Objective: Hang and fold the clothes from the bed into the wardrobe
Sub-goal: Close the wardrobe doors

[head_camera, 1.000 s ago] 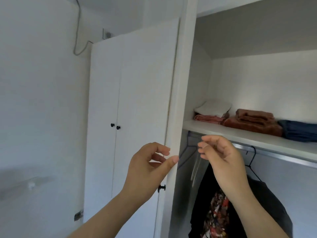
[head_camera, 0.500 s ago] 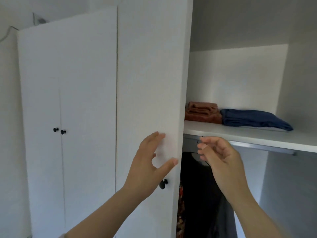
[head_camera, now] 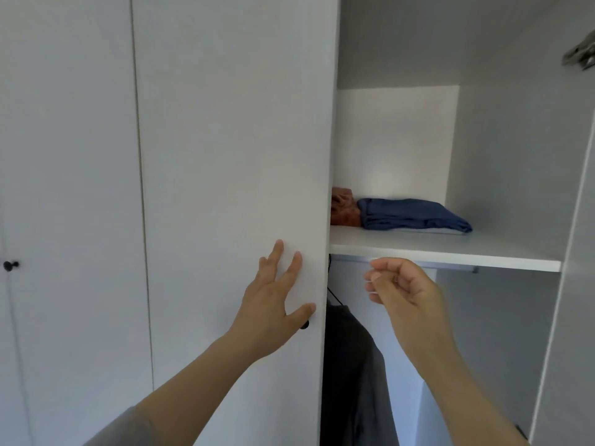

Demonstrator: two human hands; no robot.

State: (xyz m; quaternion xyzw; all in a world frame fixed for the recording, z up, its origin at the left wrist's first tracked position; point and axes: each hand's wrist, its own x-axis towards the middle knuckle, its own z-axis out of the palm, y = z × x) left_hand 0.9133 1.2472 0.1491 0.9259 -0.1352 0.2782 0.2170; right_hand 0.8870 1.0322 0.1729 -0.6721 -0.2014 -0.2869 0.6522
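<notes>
— Two hands are raised at the wardrobe. The left hand is laid flat on the door, fingers spread, thumb beside the black knob, at lower centre of the frame. The right hand is held just right of the door's edge, fingers loosely curled, with nothing gripped.

— And the clothes?

— No bed is shown. A folded blue cloth and a rust-coloured pile are seen on the shelf, right of centre. A dark garment is hung below it, half hidden by the door.

— How is this step best done?

— It is judged that the door is being pushed shut. Pressure should be kept flat and near the edge. The right hand should be drawn clear of the gap, and the dark garment checked so that no cloth is caught.

— What is changed from a second ago?

— The door is swung further across, so the white folded pile is now hidden and most of the rust-coloured pile with it. The left hand's fingers, earlier hooked at the edge, are now flattened on the face. The right hand's pose is unchanged.
</notes>
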